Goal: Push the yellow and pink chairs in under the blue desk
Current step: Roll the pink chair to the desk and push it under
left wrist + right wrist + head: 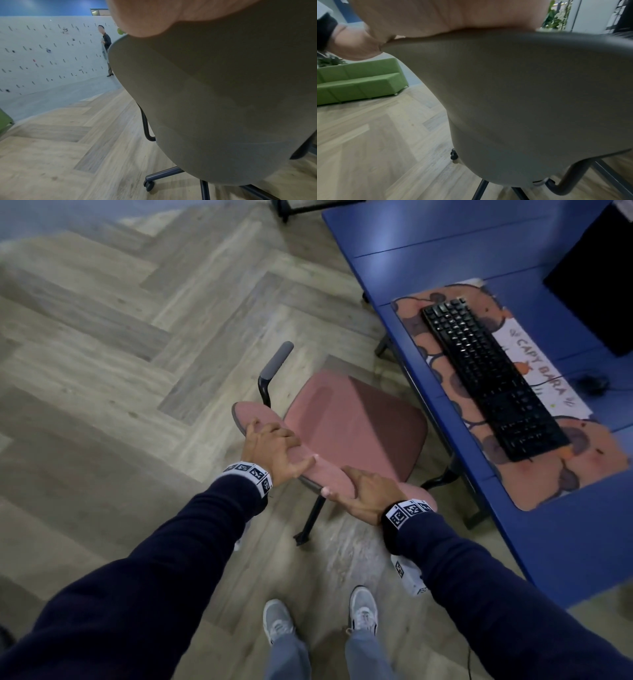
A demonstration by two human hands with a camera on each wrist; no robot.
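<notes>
The pink chair (356,422) stands on the wood floor, its seat's front corner close to the front edge of the blue desk (428,261). My left hand (274,450) grips the left part of the backrest's top rim, fingers curled over it. Further right on the same rim, my right hand (363,494) holds it the same way. Both wrist views look down the grey back shell (214,101) (522,94) below my palms (154,16) (436,16). No yellow chair is in view.
A black keyboard (489,378), a patterned mat (548,474), a mouse (592,383) and a dark monitor (599,268) lie on the desk. My shoes (279,621) are behind the chair. A green sofa (359,83) and a person (106,51) by a pegboard wall are further off.
</notes>
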